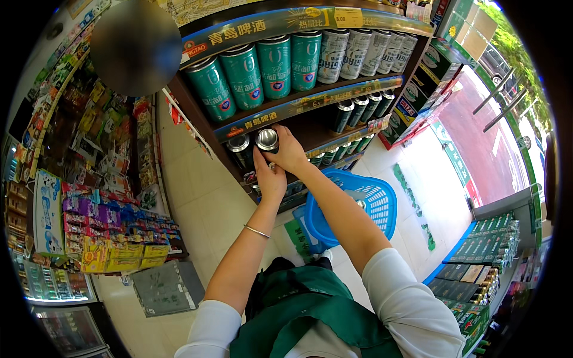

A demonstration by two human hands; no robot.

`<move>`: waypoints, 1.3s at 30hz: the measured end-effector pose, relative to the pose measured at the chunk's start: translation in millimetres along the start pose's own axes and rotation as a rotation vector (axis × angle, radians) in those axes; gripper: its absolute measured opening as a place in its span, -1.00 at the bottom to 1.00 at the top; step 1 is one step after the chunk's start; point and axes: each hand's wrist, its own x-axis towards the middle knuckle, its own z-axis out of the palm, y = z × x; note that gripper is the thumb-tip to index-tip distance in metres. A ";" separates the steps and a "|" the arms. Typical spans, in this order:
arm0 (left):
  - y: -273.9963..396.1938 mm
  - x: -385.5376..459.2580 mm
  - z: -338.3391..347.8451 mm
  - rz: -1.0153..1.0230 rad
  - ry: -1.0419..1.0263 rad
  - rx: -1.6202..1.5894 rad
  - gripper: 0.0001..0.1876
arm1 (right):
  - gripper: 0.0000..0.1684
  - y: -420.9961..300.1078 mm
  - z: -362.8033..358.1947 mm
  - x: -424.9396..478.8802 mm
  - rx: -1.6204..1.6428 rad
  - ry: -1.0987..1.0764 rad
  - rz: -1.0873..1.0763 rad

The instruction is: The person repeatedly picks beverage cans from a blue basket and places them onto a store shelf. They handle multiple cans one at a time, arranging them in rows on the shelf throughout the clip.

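Both my hands are around a dark beer can (267,140) with a silver top, at the front of a middle shelf. My right hand (288,150) grips its right side. My left hand (270,176) reaches it from below and left, fingers against the near side. Just left of it, another dark can (239,150) stands on the same shelf. Further right along that shelf is a row of dark cans (358,109). The can's lower part is hidden behind my hands.
Above are large green cans (244,76) and white cans (333,56) behind a price rail (309,98). A blue plastic basket (315,223) is below my right forearm. Snack racks (116,210) line the left; stacked beer cartons (409,96) stand right of the shelf, near the doorway.
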 end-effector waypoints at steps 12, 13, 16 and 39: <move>63.0 -33.0 2.2 0.191 -0.064 -0.029 -0.24 | -0.16 -17.0 -46.5 -53.9 0.029 0.209 -0.014; 69.4 -40.2 5.7 0.243 -0.062 0.039 -0.24 | -0.17 -18.1 -56.1 -61.5 0.028 0.223 -0.014; 81.6 -65.9 27.8 0.260 -0.079 0.022 -0.22 | -0.15 -9.3 -83.0 -86.4 -0.007 0.254 0.031; 2.1 -266.2 213.2 0.004 -0.803 -0.021 -0.34 | -0.19 226.7 -147.1 -318.3 -0.205 0.311 0.547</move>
